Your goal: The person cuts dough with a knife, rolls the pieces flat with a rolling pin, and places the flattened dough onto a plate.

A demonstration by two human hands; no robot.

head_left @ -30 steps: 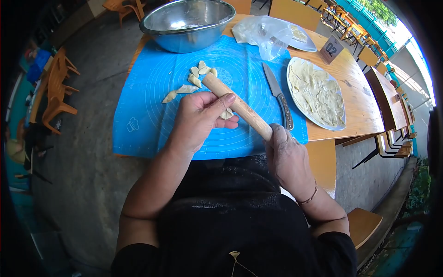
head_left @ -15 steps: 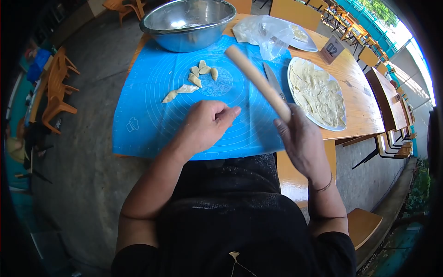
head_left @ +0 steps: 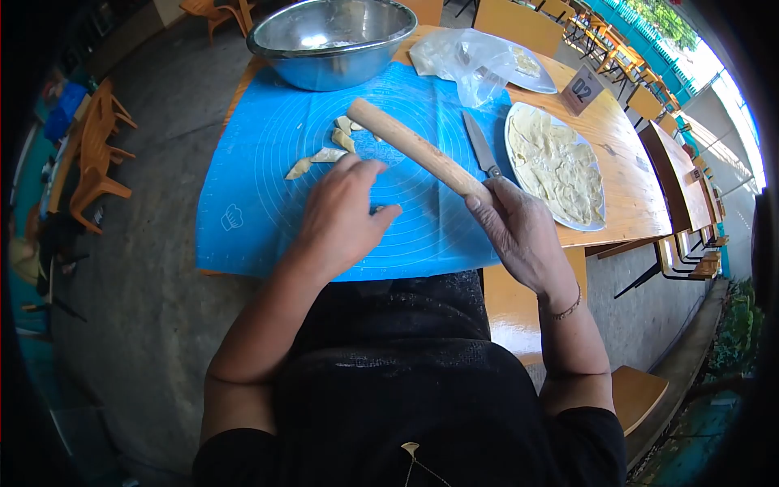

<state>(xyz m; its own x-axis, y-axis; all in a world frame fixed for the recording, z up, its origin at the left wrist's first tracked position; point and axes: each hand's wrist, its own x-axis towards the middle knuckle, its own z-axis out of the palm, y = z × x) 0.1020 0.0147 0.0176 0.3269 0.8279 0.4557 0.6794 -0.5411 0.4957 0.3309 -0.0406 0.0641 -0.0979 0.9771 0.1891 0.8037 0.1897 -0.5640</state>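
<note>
Change since 0.5 s ago: the rolling pin (head_left: 418, 149) has swung down from a raised slant over the knife to lie lower and further left, its far end now over the small dough pieces (head_left: 344, 136). The left hand (head_left: 341, 217) has moved forward on the mat and flattened.

Right hand (head_left: 515, 231): fingers closed around the near end of the rolling pin, holding it at a slant above the blue silicone mat (head_left: 260, 162).

Left hand: palm down on the mat, fingers loosely together and extended, thumb out to the side. A bit of dough seems to lie under the palm; whether it is gripped cannot be told.

Dough pieces: a cluster of cut wedges on the mat, just beyond the left fingertips, 2 more at the left (head_left: 312, 161).

Nearby: knife (head_left: 481, 146) on the mat's right edge; plate (head_left: 519, 105) of flat dough sheets to the right; steel bowl (head_left: 331, 40) at the far edge; clear plastic bag (head_left: 475, 61); number card reading 02 (head_left: 583, 86); wooden table (head_left: 633, 187).
</note>
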